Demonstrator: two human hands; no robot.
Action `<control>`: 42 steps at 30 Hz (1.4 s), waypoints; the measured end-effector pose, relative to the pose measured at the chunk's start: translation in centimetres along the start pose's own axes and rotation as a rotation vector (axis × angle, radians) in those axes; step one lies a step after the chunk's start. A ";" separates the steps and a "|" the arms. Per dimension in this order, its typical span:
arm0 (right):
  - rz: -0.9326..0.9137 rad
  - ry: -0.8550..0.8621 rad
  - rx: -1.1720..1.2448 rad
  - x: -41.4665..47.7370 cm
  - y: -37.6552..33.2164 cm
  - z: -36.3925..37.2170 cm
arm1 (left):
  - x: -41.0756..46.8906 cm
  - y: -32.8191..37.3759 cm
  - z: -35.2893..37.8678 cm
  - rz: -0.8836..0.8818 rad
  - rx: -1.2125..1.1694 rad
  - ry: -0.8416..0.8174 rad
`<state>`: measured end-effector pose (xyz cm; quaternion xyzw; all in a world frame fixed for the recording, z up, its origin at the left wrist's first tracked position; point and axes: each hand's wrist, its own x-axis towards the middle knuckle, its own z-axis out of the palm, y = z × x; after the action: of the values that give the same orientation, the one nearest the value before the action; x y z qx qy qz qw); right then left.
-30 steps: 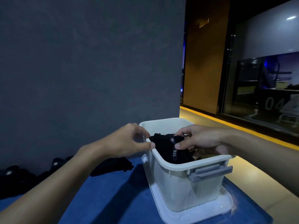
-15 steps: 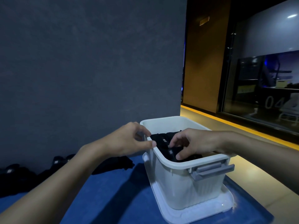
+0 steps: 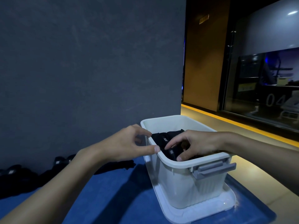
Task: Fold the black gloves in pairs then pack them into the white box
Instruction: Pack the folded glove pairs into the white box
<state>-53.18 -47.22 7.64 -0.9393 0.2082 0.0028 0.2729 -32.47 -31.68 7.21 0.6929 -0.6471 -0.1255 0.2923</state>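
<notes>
Gloves sit folded inside the box on the table. Our right grip pinches them there; our left grip pinches the box's left rim. A loose pile lies far left.

Dark grey wall fills everything from nine round to twelve o'clock. At one o'clock, a brown wall. At two, a glass window marked "04", with a ceiling light glinting near its top. A yellow strip edges the pale floor at three. Blue tabletop at six.
</notes>
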 end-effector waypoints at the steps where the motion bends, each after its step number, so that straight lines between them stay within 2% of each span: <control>1: -0.005 0.002 -0.015 0.1 0.1 0.1 | 0.0 -0.1 0.0 0.000 0.000 -0.004; 13: -0.007 -0.007 -0.107 0.2 0.0 0.1 | -0.3 -0.3 0.2 0.005 -0.036 -0.028; 31: 0.077 0.056 0.088 -2.1 -2.4 -1.7 | -1.3 -0.4 -0.6 0.052 -0.089 0.018; 37: 0.007 0.143 0.134 -1.7 -5.3 -1.5 | -3.9 -1.5 -2.7 -0.028 -0.057 0.081; 42: -0.133 0.182 0.126 -0.3 -9.1 -0.1 | -7.1 -3.1 -4.2 -0.103 -0.028 0.121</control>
<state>-49.90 -40.22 12.37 -0.9283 0.1693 -0.1136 0.3110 -28.51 -23.77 7.29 0.7274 -0.5898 -0.1073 0.3338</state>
